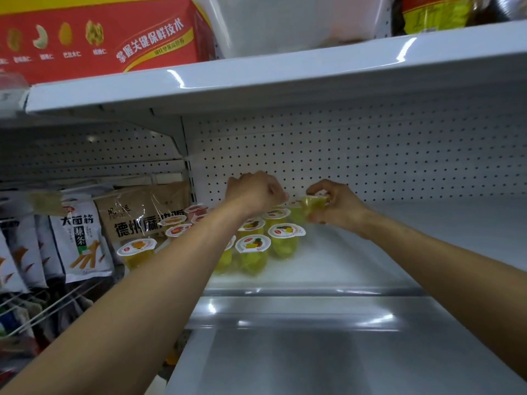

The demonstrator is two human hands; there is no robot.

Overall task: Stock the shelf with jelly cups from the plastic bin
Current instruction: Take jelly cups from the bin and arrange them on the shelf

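Several yellow jelly cups [252, 252] with white foil lids stand in rows on the white shelf [356, 260], near its left end. My right hand [338, 203] grips one yellow jelly cup [313, 205], tilted, just above the back of the rows. My left hand [255, 192] reaches over the rear cups with its fingers curled; what it holds is hidden behind the hand. My left forearm covers part of the cups. The plastic bin is out of view.
A pegboard back wall [370, 155] closes the shelf. Snack bags [77, 238] and brown packets [142, 215] fill the bay to the left. Overhead, an upper shelf [256, 78] carries a red box [99, 38]. A lower shelf [313, 360] lies beneath.
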